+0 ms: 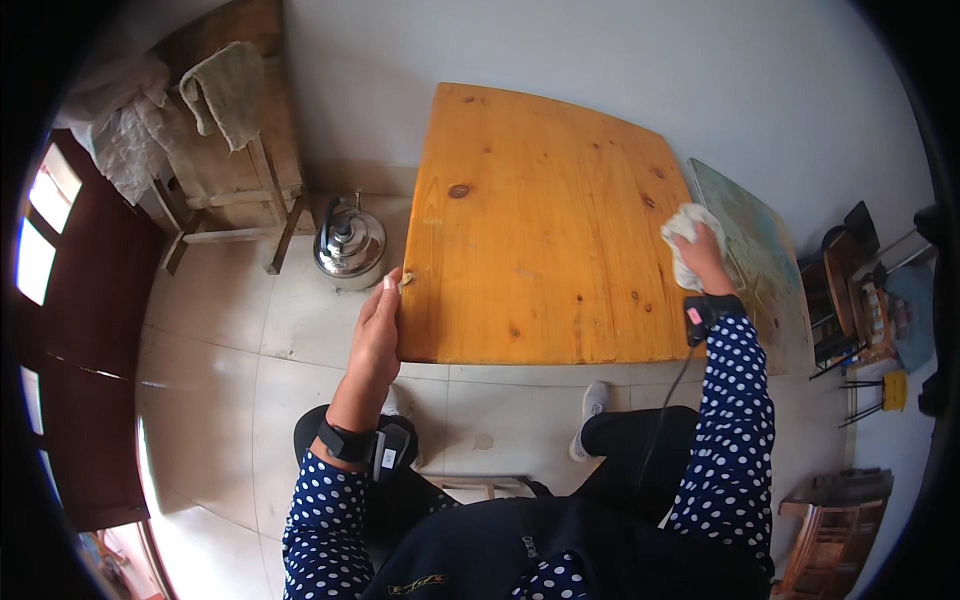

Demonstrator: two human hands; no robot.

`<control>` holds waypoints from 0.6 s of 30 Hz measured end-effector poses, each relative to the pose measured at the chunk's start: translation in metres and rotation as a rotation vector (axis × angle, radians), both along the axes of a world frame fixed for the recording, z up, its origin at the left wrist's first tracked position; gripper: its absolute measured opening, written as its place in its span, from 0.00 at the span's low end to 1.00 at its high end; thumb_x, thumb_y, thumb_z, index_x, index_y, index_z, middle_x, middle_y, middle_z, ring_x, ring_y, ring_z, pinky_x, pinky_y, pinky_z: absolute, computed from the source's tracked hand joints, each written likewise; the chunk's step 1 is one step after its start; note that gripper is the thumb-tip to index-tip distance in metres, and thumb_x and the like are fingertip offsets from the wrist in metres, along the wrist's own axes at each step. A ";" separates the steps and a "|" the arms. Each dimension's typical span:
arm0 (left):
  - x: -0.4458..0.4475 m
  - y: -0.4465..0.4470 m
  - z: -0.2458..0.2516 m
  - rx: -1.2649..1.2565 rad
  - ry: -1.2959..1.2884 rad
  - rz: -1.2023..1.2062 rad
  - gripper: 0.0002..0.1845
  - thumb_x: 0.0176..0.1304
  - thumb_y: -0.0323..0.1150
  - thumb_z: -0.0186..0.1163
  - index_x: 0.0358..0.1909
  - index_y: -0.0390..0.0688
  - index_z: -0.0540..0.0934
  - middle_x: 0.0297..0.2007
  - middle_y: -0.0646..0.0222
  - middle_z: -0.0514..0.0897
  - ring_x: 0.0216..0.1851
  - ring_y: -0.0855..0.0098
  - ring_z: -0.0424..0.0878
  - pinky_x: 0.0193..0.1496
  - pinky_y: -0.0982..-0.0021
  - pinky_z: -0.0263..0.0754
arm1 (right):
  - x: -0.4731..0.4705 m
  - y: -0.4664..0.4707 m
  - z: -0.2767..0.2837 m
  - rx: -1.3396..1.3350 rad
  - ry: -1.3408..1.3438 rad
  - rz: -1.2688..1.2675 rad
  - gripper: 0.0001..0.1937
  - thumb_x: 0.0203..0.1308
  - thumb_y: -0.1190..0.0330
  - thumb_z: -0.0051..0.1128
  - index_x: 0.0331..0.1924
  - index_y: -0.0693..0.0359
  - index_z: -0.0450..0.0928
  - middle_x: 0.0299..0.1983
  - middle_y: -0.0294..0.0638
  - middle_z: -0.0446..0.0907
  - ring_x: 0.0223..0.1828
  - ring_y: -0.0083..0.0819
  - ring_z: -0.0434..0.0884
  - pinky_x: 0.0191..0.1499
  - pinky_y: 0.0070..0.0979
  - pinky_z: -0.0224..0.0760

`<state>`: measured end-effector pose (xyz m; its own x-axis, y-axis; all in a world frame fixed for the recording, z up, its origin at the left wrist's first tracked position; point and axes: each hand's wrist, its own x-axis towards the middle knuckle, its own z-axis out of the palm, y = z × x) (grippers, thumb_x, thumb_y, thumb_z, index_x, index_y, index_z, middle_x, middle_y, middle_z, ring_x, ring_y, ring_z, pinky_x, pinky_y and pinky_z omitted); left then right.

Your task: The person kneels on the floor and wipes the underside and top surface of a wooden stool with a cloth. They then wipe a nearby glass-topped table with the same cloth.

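A varnished wooden tabletop [540, 225] with dark knots is in front of me, its far end by the wall. My left hand [377, 322] lies along its left edge, thumb against the side; whether the fingers curl under it is hidden. Beside my fingertips, a small pale yellowish bit [407, 278], perhaps chipped wood, sits on that edge. Near the right edge, my right hand [701, 255] presses a bunched white cloth [684, 225] onto the wood. Both wrists wear black straps with small devices, and a cable hangs from the right one.
A steel kettle [349, 244] stands on the tiled floor left of the tabletop. Behind it, a grey cloth [225, 94] hangs on an upturned wooden table [240, 199]. A worn greenish board [757, 255] adjoins the right side. A yellow stool [893, 391] stands farther right.
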<state>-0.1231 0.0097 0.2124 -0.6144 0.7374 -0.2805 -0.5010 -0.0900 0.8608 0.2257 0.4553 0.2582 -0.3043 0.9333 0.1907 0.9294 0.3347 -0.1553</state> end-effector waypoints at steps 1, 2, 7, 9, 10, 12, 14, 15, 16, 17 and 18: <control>0.001 0.000 0.000 0.016 0.035 0.024 0.32 0.79 0.51 0.51 0.71 0.33 0.70 0.65 0.60 0.77 0.66 0.71 0.73 0.68 0.72 0.66 | 0.026 0.007 -0.001 -0.014 0.005 -0.016 0.39 0.57 0.49 0.66 0.67 0.69 0.70 0.68 0.60 0.71 0.71 0.55 0.67 0.72 0.42 0.61; 0.002 0.000 0.001 0.015 0.032 0.035 0.32 0.79 0.50 0.52 0.70 0.32 0.70 0.65 0.60 0.77 0.68 0.71 0.71 0.70 0.73 0.63 | 0.044 0.012 -0.002 -0.047 0.044 -0.014 0.38 0.57 0.50 0.66 0.66 0.67 0.70 0.66 0.60 0.72 0.70 0.55 0.68 0.71 0.43 0.62; 0.004 0.002 0.005 0.029 0.003 0.028 0.31 0.80 0.49 0.52 0.70 0.33 0.70 0.65 0.61 0.77 0.67 0.72 0.72 0.69 0.73 0.64 | 0.003 0.008 -0.005 -0.001 0.008 0.080 0.35 0.58 0.52 0.66 0.65 0.65 0.71 0.68 0.60 0.70 0.69 0.57 0.68 0.70 0.45 0.63; 0.004 0.001 0.005 0.042 0.013 0.033 0.30 0.80 0.48 0.52 0.70 0.33 0.71 0.64 0.62 0.78 0.65 0.73 0.74 0.68 0.73 0.66 | -0.049 -0.008 -0.006 0.032 0.037 0.226 0.34 0.58 0.52 0.67 0.64 0.64 0.72 0.69 0.60 0.68 0.69 0.58 0.68 0.71 0.45 0.62; 0.004 0.001 0.004 0.048 0.011 0.026 0.30 0.80 0.48 0.52 0.70 0.34 0.71 0.63 0.63 0.79 0.65 0.73 0.74 0.67 0.73 0.66 | -0.079 -0.020 -0.006 0.058 0.060 0.328 0.34 0.58 0.53 0.67 0.64 0.64 0.72 0.69 0.60 0.68 0.70 0.58 0.68 0.71 0.46 0.62; 0.003 0.002 0.004 0.030 -0.013 0.020 0.30 0.80 0.48 0.51 0.70 0.34 0.71 0.62 0.63 0.79 0.63 0.74 0.75 0.66 0.73 0.67 | -0.135 -0.051 -0.004 0.053 0.108 0.545 0.33 0.57 0.55 0.69 0.63 0.63 0.73 0.70 0.60 0.67 0.71 0.58 0.66 0.72 0.46 0.61; 0.004 0.002 0.004 0.037 -0.001 0.006 0.30 0.80 0.49 0.50 0.70 0.34 0.71 0.62 0.64 0.79 0.63 0.74 0.75 0.66 0.73 0.68 | -0.184 -0.090 -0.001 0.023 0.124 0.739 0.31 0.57 0.58 0.69 0.63 0.63 0.73 0.71 0.58 0.66 0.72 0.57 0.65 0.73 0.44 0.60; 0.004 0.003 0.005 0.047 -0.005 -0.006 0.30 0.80 0.49 0.50 0.70 0.34 0.71 0.62 0.64 0.79 0.63 0.75 0.75 0.65 0.74 0.68 | -0.204 -0.111 0.000 0.032 0.132 0.831 0.30 0.58 0.60 0.69 0.63 0.64 0.73 0.72 0.57 0.65 0.72 0.57 0.65 0.73 0.42 0.61; 0.005 0.003 0.006 0.054 0.011 -0.018 0.30 0.80 0.49 0.50 0.70 0.34 0.71 0.61 0.64 0.80 0.62 0.75 0.75 0.65 0.74 0.68 | -0.220 -0.133 0.002 0.006 0.130 0.889 0.30 0.57 0.61 0.69 0.62 0.62 0.74 0.72 0.57 0.65 0.73 0.58 0.64 0.74 0.43 0.59; 0.005 0.003 0.008 0.032 0.016 -0.006 0.30 0.81 0.49 0.49 0.70 0.34 0.71 0.61 0.64 0.80 0.60 0.76 0.77 0.64 0.74 0.69 | -0.232 -0.155 0.003 -0.010 0.167 0.978 0.29 0.56 0.62 0.70 0.61 0.60 0.74 0.72 0.56 0.65 0.73 0.58 0.63 0.75 0.43 0.57; 0.006 0.003 0.009 0.029 0.019 -0.002 0.29 0.81 0.49 0.48 0.69 0.35 0.71 0.60 0.64 0.81 0.59 0.76 0.78 0.62 0.75 0.71 | -0.241 -0.173 0.006 -0.035 0.143 1.050 0.29 0.54 0.62 0.71 0.60 0.59 0.75 0.72 0.56 0.64 0.74 0.58 0.62 0.76 0.44 0.55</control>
